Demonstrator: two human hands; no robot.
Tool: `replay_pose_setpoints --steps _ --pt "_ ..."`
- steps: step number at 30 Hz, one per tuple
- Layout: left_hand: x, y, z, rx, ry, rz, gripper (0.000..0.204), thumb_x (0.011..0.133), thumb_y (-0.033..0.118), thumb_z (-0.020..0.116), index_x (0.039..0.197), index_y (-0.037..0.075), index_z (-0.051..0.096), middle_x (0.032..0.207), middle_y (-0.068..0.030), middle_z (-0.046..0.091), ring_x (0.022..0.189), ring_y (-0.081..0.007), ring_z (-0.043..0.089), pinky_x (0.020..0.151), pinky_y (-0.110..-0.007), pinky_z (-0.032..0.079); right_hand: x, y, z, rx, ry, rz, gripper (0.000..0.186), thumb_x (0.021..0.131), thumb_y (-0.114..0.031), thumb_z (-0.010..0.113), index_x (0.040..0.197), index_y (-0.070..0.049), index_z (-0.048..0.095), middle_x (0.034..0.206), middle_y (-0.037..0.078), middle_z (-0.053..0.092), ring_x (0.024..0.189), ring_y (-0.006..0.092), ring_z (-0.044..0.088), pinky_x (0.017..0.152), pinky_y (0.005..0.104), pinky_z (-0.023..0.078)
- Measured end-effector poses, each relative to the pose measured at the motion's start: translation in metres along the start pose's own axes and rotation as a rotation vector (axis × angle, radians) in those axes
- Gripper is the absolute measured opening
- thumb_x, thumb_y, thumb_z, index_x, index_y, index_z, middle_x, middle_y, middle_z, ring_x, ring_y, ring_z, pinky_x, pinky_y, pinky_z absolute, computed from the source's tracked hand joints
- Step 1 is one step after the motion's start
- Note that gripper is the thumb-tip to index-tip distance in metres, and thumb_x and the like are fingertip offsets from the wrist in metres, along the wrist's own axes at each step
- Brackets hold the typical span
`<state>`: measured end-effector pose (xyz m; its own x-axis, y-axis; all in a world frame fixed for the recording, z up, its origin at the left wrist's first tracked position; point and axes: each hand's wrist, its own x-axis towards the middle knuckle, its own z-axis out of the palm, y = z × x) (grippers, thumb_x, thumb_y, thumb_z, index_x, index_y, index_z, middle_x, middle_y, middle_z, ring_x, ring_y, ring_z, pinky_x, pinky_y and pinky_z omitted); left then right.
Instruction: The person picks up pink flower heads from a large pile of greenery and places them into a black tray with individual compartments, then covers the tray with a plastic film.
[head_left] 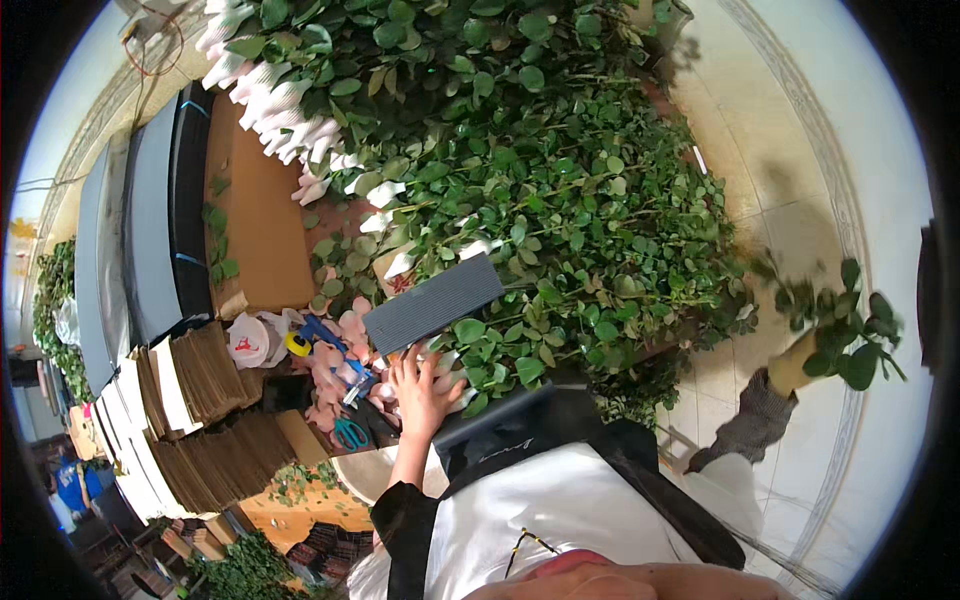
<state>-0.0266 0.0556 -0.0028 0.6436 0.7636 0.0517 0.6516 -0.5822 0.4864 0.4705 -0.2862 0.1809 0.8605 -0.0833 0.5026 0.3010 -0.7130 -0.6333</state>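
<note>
My left hand (421, 392) lies with its fingers spread at the near edge of a grey corrugated sheet (433, 304), over white-wrapped flower heads. My right hand (793, 368), in a yellowish glove, is stretched far out to the right, closed around a leafy stem (857, 340); its fingers are hard to make out. Ahead of me a large pile of leafy stems (600, 220) covers the table, with white and pale pink net sleeves (285, 110) on the heads at its left side.
Pink foam nets (328, 385), teal-handled scissors (351, 434) and a yellow tape measure (298, 344) lie left of my left hand. Beyond them stand stacked cardboard pieces (200, 375), a brown box (262, 220) and grey sheets (150, 230). A person in blue (75, 485) is at far left.
</note>
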Motion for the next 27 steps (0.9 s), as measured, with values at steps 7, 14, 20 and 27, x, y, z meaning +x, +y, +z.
replay_pose_setpoints --steps 7,14,20,27 --pt "0.0 -0.002 0.001 0.005 -0.005 0.017 0.064 0.069 0.038 0.086 0.124 0.014 0.062 0.145 -0.0141 0.047 0.132 -0.0399 0.042 0.11 -0.056 0.032 -0.019 0.082 -0.02 -0.922 -0.328 0.652 0.059 0.097 -0.043 0.058 0.142 -0.005 0.054 0.133 0.019 0.065 0.118 0.0392 0.063 0.102 0.0459 0.047" --pt "-0.003 -0.005 0.001 0.053 -0.02 0.015 0.066 0.071 0.042 0.085 0.125 0.012 0.061 0.142 -0.016 0.048 0.128 -0.0394 0.044 0.108 -0.056 0.032 -0.097 -0.147 0.163 0.151 -0.778 -0.236 0.047 0.101 -0.019 0.058 0.145 -0.004 0.052 0.146 0.017 0.056 0.136 0.0283 0.053 0.113 0.0395 0.043" --pt "-0.003 0.0 -0.011 0.096 -0.027 0.016 0.068 0.071 0.043 0.086 0.126 0.012 0.06 0.141 -0.0175 0.048 0.128 -0.0401 0.045 0.107 -0.057 0.033 -0.172 -0.312 0.375 -0.07 -1.112 -1.109 0.039 0.099 -0.012 0.058 0.138 -0.014 0.06 0.128 0.011 0.069 0.113 0.0248 0.067 0.109 0.0404 0.047" --pt "0.001 0.001 -0.003 0.064 -0.055 0.003 0.066 0.07 0.043 0.087 0.124 0.014 0.062 0.141 -0.0162 0.049 0.131 -0.0383 0.045 0.109 -0.057 0.033 -0.191 -0.293 0.526 -0.611 -0.918 -1.266 0.033 0.09 -0.012 0.058 0.121 -0.012 0.07 0.105 0.009 0.077 0.098 0.0282 0.072 0.102 0.0462 0.046"
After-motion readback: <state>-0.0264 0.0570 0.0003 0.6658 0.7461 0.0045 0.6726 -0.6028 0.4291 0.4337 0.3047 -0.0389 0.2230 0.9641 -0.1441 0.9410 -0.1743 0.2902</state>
